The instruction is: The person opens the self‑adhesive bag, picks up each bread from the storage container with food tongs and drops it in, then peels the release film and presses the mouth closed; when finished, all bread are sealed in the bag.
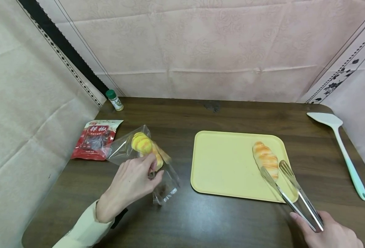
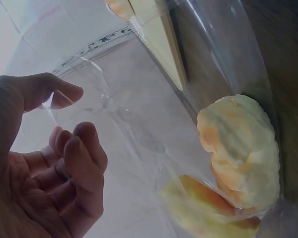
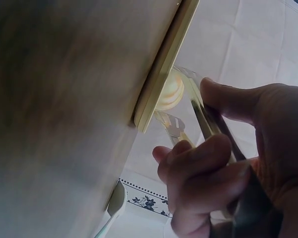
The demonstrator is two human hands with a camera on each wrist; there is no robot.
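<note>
A clear plastic bag (image 1: 167,182) holds a yellow-striped bread roll (image 1: 141,143) and a paler bread roll (image 2: 241,148). Over the bag is my left hand (image 1: 136,177), its thumb and bent fingers apart, with thin film near the thumb in the left wrist view. My right hand (image 1: 331,230) grips the metal tongs (image 1: 306,203) by the handle end. Their spread tips lie over a striped bread roll (image 1: 265,156) on the right side of the yellow tray (image 1: 225,165). One tip overlaps the roll's near end; the other is beside it.
A red and white food packet (image 1: 94,141) lies left of the bag. Behind it, a small green-capped bottle (image 1: 114,100) stands by the cloth wall. At the far right lies a white spatula with a mint handle (image 1: 349,158). Cloth walls (image 1: 201,51) border the wooden table.
</note>
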